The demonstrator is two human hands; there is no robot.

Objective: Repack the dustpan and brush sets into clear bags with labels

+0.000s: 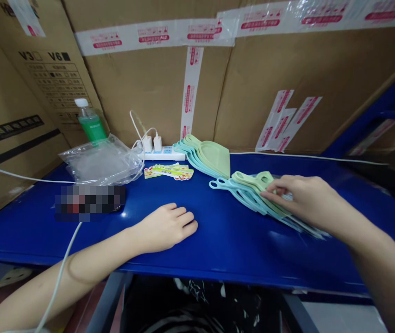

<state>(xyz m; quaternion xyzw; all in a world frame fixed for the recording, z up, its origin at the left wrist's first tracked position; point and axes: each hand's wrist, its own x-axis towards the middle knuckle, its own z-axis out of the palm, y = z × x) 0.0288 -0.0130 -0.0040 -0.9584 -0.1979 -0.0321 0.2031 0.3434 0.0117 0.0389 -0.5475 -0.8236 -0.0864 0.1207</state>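
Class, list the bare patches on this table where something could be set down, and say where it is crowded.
Bare: between the left hand and the stack of handles; the back right, behind the right hand. Crowded: the back left and middle, with bag, bottle, power strip, labels and dustpans.

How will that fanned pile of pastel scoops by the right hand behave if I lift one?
Probably light and fairly stiff: each of the scoops looks like thin moulded plastic. Likely slippery: glossy clear wrap shows beneath the right hand, and the table shines, so neighbours may slide along.
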